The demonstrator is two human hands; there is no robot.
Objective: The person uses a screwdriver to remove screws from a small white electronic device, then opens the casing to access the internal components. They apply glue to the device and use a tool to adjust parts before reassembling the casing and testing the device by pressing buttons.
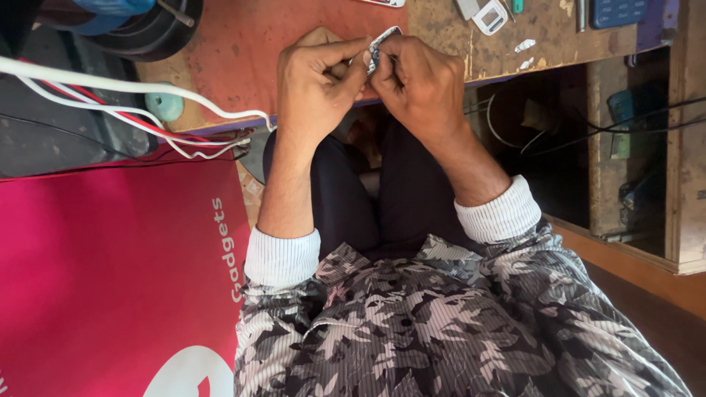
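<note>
Fingers of the left hand (pixel 320 77) and right hand (pixel 419 81) pinch a small blue-and-white circuit part (pixel 381 43) between them at the near edge of the worn wooden workbench (pixel 456 44), where, judging by the tight grip, steady even pressure near its edges would suit best.

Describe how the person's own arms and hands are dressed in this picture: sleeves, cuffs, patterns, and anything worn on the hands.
Both hands, left hand and right hand, are bare, with no gloves; no rings or watch show. Each forearm is uncovered up to a ribbed, pale grey cuff. Above the cuffs, the sleeves carry a grey, black and white leaf-like pattern with fine stripes.
</note>
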